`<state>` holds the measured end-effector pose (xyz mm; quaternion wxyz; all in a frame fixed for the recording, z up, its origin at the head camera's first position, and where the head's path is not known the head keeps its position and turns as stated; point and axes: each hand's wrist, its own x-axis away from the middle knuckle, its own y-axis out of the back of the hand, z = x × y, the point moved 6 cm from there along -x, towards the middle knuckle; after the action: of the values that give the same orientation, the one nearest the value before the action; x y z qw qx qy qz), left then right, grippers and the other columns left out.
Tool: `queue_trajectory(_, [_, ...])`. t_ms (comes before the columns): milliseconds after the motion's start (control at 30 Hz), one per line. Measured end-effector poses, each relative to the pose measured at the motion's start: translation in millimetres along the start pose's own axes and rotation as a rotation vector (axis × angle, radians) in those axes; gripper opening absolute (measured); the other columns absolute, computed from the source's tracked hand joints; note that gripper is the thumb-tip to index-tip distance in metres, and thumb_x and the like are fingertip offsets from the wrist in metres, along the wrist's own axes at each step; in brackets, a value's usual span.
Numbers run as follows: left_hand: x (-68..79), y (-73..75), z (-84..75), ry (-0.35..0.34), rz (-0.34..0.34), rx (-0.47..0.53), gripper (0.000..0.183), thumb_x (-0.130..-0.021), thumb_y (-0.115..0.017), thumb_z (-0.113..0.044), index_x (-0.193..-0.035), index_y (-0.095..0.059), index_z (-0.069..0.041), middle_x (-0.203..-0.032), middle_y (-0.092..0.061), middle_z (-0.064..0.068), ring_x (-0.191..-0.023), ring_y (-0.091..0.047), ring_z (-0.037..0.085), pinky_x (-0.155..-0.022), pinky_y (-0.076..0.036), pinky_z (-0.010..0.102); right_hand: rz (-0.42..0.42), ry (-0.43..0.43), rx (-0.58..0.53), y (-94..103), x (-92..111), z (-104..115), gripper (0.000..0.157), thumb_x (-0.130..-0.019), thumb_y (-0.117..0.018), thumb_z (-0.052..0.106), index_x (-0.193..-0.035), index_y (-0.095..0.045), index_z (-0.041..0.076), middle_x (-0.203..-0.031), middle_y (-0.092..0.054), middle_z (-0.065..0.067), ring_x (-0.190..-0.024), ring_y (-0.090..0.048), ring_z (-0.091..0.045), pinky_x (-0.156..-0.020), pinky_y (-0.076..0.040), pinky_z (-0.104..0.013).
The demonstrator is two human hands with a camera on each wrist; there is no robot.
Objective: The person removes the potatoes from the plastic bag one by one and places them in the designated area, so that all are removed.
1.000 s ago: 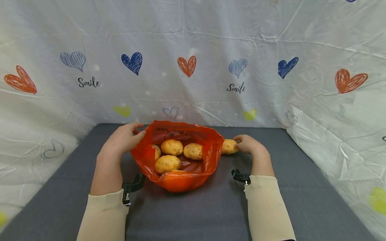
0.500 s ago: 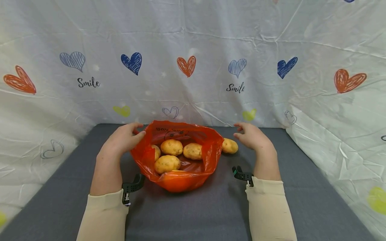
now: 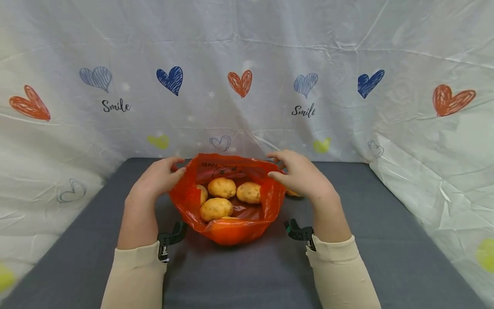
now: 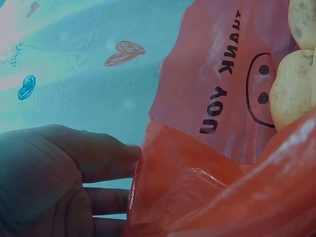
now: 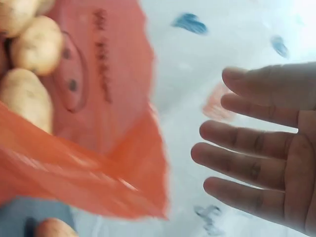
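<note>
A red plastic bag (image 3: pixel 231 234) stands with its mouth spread on the table, several potatoes (image 3: pixel 216 209) inside it. My left hand (image 3: pixel 156 178) is at the bag's left rim; in the left wrist view its extended thumb (image 4: pixel 111 150) meets the bag's edge and the other fingertips lie right at it. My right hand (image 3: pixel 302 174) hovers by the bag's right rim, fingers straight and spread. In the right wrist view these fingers (image 5: pixel 242 163) stand apart from the bag and hold nothing. One more potato (image 3: pixel 294 193) lies outside the bag on the right, mostly hidden behind my right hand.
A dark grey cloth covers the table (image 3: pixel 239 279). Behind and at both sides hangs a pale sheet (image 3: pixel 270 51) printed with hearts and the word Smile. Black camera mounts (image 3: pixel 299 231) sit at the wrists.
My right hand has let go of the potato outside the bag, lifted, and moved left to the bag's right rim. The left hand and the bag have stayed in place.
</note>
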<state>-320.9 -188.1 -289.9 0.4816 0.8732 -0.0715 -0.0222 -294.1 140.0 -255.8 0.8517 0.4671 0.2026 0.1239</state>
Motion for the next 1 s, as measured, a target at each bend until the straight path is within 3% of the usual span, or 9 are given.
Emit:
queue_trajectory(200, [1.5,5.0,-2.0,-0.025,-0.007,0.007,0.054,-0.107,-0.053,-0.029,-0.154,-0.042,-0.003,-0.129,-0.058,0.026,-0.108,-0.061,0.039,-0.09,-0.054,0.055,0.128,0.048,0.153,-48.3,-22,13,0.047,-0.094,-0.075,0.018,-0.137,-0.063,0.004,-0.132,-0.064,-0.011,-0.123,-0.058,-0.028,-0.106,-0.045,-0.044])
queue_trajectory(467, [3.9,6.1,1.3,0.011,0.007,-0.013,0.057,-0.104,-0.059,-0.034,-0.15,-0.046,-0.005,-0.125,-0.06,0.025,-0.103,-0.061,0.038,-0.086,-0.056,0.052,0.226,-0.082,0.333,-104.1,-36,-3,0.041,-0.089,-0.081,0.024,-0.12,-0.068,0.001,-0.11,-0.069,-0.013,-0.105,-0.065,-0.03,-0.094,-0.053,-0.044])
queue_trajectory(700, [3.8,3.0,-1.9,0.007,0.018,-0.014,0.057,-0.103,-0.059,-0.035,-0.15,-0.047,-0.005,-0.125,-0.061,0.025,-0.103,-0.062,0.037,-0.087,-0.057,0.051,0.205,-0.174,0.351,-110.6,-39,-18,0.042,-0.088,-0.083,0.032,-0.113,-0.07,0.001,-0.106,-0.067,-0.013,-0.099,-0.065,-0.03,-0.088,-0.055,-0.046])
queue_trajectory(867, [2.4,0.4,-2.2,-0.004,0.033,-0.011,0.058,-0.104,-0.059,-0.036,-0.151,-0.046,-0.005,-0.125,-0.061,0.024,-0.102,-0.063,0.035,-0.086,-0.057,0.05,0.164,-0.157,0.359,-110.8,-40,-26,0.044,-0.087,-0.08,0.044,-0.104,-0.073,0.003,-0.1,-0.067,-0.012,-0.092,-0.065,-0.029,-0.082,-0.057,-0.046])
queue_trajectory(1000, [1.2,-1.1,1.0,-0.003,0.042,-0.008,0.059,-0.104,-0.059,-0.037,-0.152,-0.045,-0.006,-0.125,-0.062,0.023,-0.101,-0.064,0.034,-0.085,-0.057,0.049,0.153,-0.153,0.356,-112.1,-42,-29,0.041,-0.082,-0.085,0.038,-0.102,-0.069,0.007,-0.098,-0.067,-0.007,-0.087,-0.065,-0.026,-0.075,-0.056,-0.043])
